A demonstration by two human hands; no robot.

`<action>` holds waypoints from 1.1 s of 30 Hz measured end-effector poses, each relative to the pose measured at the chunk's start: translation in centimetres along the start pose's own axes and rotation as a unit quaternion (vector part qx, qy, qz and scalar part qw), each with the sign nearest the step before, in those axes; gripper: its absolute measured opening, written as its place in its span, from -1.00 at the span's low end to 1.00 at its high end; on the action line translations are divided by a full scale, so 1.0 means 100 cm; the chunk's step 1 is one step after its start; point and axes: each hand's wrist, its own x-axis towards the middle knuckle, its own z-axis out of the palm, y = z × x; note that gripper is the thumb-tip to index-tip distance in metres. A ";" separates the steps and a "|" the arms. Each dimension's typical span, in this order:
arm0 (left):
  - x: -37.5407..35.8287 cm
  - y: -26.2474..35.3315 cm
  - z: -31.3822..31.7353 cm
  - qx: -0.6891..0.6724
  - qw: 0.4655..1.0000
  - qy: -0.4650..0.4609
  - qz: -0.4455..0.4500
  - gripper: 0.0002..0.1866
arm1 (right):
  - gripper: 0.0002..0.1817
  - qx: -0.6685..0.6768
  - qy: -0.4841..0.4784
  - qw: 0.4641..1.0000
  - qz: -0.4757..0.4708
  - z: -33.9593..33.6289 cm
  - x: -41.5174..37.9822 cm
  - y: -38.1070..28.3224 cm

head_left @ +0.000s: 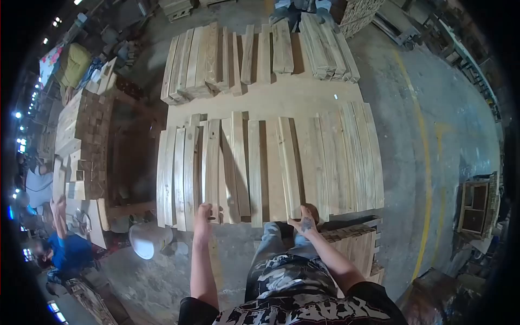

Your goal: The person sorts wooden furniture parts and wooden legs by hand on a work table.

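Many wooden boards lie side by side on a large light panel. My right hand is closed around the near end of one wooden board, which lies slightly tilted among the others. Something brown shows by that hand's fingers; what it is I cannot make out. My left hand is closed at the near end of another board. A small dark stick-like thing pokes out of its fingers, too small to name.
Across the panel, a far row of boards lies before another person. Stacked wood stands at the left, near a person in blue. A white bucket is on the floor; more stacked wood sits below right.
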 end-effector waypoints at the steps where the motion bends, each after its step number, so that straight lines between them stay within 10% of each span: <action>1: -0.002 0.001 0.000 -0.053 0.998 -0.024 -0.010 -0.56 | 0.11 0.021 0.009 1.000 -0.009 -0.003 -0.004 -0.003; 12: -0.066 -0.116 0.144 0.035 0.991 0.014 0.125 -0.38 | -0.13 0.086 0.062 0.993 -0.054 -0.016 -0.034 0.025; 15: -0.072 -0.129 0.179 0.379 0.916 0.042 0.127 -0.28 | -0.18 0.069 0.096 0.990 -0.072 0.001 -0.057 0.025; 22: -0.059 -0.195 0.161 0.325 0.946 0.020 0.011 -0.41 | -0.29 0.330 -0.029 0.943 0.039 0.034 -0.067 0.055; 26: -0.054 -0.211 0.141 0.039 0.970 -0.043 -0.237 -0.25 | -0.25 0.534 -0.176 0.806 0.186 0.043 -0.052 0.061; 33: -0.036 -0.211 0.153 -0.118 0.966 -0.120 -0.197 -0.29 | -0.19 0.561 -0.186 0.794 0.145 0.022 -0.050 0.022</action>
